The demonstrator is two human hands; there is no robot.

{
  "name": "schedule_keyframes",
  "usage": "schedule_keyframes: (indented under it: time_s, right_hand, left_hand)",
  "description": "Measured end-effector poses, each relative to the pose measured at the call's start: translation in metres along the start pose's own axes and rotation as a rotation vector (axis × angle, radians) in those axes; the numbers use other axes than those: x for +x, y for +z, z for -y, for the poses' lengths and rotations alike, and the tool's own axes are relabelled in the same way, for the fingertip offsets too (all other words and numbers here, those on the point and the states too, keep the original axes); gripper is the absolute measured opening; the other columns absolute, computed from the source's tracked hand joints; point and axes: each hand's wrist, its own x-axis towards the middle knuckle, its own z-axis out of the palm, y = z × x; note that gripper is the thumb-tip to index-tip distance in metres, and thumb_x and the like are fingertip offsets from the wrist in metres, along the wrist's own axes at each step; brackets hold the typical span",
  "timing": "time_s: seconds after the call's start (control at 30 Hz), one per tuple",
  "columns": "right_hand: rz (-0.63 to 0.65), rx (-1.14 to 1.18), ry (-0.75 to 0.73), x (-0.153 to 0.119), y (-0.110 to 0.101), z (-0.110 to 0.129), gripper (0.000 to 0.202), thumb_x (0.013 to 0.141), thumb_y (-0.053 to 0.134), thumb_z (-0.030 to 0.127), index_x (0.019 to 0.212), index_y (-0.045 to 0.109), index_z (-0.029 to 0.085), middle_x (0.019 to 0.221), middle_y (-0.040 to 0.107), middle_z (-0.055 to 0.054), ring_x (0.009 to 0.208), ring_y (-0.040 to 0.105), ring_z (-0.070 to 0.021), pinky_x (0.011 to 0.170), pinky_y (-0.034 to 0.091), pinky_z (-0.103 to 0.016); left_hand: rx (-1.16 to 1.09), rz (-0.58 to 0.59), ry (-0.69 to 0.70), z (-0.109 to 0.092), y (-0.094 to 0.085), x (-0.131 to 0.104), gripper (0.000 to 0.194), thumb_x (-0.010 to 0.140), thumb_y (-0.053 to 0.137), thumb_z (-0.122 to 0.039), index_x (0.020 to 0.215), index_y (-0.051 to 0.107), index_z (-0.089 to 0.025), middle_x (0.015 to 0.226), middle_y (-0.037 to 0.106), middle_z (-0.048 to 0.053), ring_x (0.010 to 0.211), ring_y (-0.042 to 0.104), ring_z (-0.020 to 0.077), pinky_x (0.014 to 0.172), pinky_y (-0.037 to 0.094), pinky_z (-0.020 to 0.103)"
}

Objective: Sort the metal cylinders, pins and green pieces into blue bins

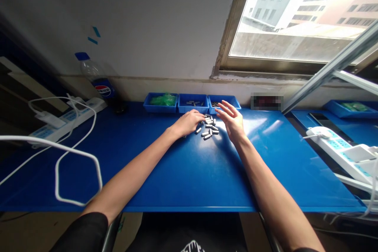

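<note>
Several small silver and black pieces (207,134) lie in a loose pile on the blue table (183,173). My left hand (189,123) rests at the pile's left edge, palm down, with its fingers bent together; what they hold, if anything, is hidden. To the right of the pile, my right hand (232,120) is raised with its fingers apart and nothing in them. Behind the hands stand three blue bins: the left one (147,107) has green plastic in it, the middle one (193,109) a few small pieces, and the right one (238,106) thin dark items, partly behind my right hand.
A bottle (103,86) with a blue cap stands at the back left, beside a white power strip (63,120). A white cable (99,165) loops over the table's left side. On the right are another power strip (339,153), a metal frame (327,69) and a further blue bin (336,108).
</note>
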Motion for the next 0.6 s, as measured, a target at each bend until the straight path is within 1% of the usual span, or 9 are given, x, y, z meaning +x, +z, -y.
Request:
schedule_keyframes:
  time_s: [0.07, 0.13, 0.27, 0.33, 0.4, 0.5, 0.6]
  right_hand:
    - [-0.004, -0.013, 0.035, 0.0, -0.001, 0.0, 0.058, 0.074, 0.09, 0.041, 0.127, 0.072, 0.028, 0.137, 0.074, -0.011, 0.114, 0.077, -0.0308, 0.104, 0.061, -0.047]
    - [-0.001, -0.035, 0.069, -0.001, -0.001, 0.0, 0.054, 0.075, 0.088, 0.041, 0.124, 0.073, 0.027, 0.134, 0.076, -0.011, 0.109, 0.078, -0.03, 0.099, 0.063, -0.046]
    - [0.009, -0.051, 0.106, -0.004, 0.001, 0.003, 0.046, 0.076, 0.086, 0.041, 0.118, 0.075, 0.026, 0.129, 0.078, -0.009, 0.1, 0.079, -0.0266, 0.089, 0.065, -0.041]
    - [0.018, -0.04, 0.121, -0.004, 0.002, 0.004, 0.044, 0.076, 0.086, 0.04, 0.117, 0.076, 0.027, 0.127, 0.078, -0.008, 0.096, 0.079, -0.0245, 0.087, 0.065, -0.039]
    - [0.027, -0.031, 0.134, -0.004, 0.002, 0.005, 0.042, 0.076, 0.086, 0.04, 0.116, 0.076, 0.027, 0.125, 0.079, -0.007, 0.093, 0.079, -0.0233, 0.085, 0.065, -0.038]
    - [0.038, -0.027, 0.149, -0.004, 0.002, 0.005, 0.039, 0.077, 0.085, 0.039, 0.114, 0.076, 0.028, 0.122, 0.08, -0.006, 0.092, 0.079, -0.023, 0.083, 0.065, -0.037]
    - [0.044, -0.023, 0.164, -0.004, 0.002, 0.004, 0.037, 0.078, 0.084, 0.038, 0.113, 0.077, 0.028, 0.12, 0.08, -0.006, 0.09, 0.079, -0.0227, 0.082, 0.066, -0.037]
  left_hand:
    - [0.062, 0.049, 0.014, 0.0, 0.003, -0.002, 0.037, 0.095, 0.055, -0.005, 0.115, 0.081, -0.023, 0.123, 0.08, 0.005, 0.12, 0.066, 0.024, 0.105, 0.055, 0.035]
    - [0.113, 0.059, 0.013, 0.0, 0.003, -0.003, 0.034, 0.098, 0.054, -0.008, 0.113, 0.081, -0.022, 0.121, 0.08, 0.007, 0.115, 0.067, 0.0242, 0.1, 0.056, 0.034]
    - [0.185, 0.077, -0.017, 0.0, -0.003, -0.004, 0.03, 0.097, 0.054, -0.006, 0.102, 0.081, -0.019, 0.11, 0.079, 0.009, 0.104, 0.069, 0.0233, 0.093, 0.056, 0.032]
    - [0.216, 0.089, -0.039, -0.001, -0.007, -0.004, 0.028, 0.099, 0.054, -0.008, 0.1, 0.08, -0.018, 0.106, 0.078, 0.01, 0.101, 0.069, 0.0231, 0.088, 0.055, 0.031]
    - [0.238, 0.103, -0.057, -0.003, -0.01, -0.003, 0.026, 0.1, 0.054, -0.011, 0.103, 0.079, -0.018, 0.106, 0.076, 0.01, 0.1, 0.067, 0.0232, 0.085, 0.055, 0.031]
    - [0.257, 0.126, -0.07, -0.004, -0.01, -0.003, 0.028, 0.101, 0.052, -0.011, 0.111, 0.077, -0.019, 0.109, 0.073, 0.01, 0.102, 0.065, 0.0236, 0.085, 0.054, 0.031]
    - [0.265, 0.125, -0.05, -0.003, -0.008, -0.004, 0.029, 0.102, 0.05, -0.011, 0.111, 0.077, -0.018, 0.109, 0.072, 0.011, 0.103, 0.065, 0.0238, 0.087, 0.054, 0.031]
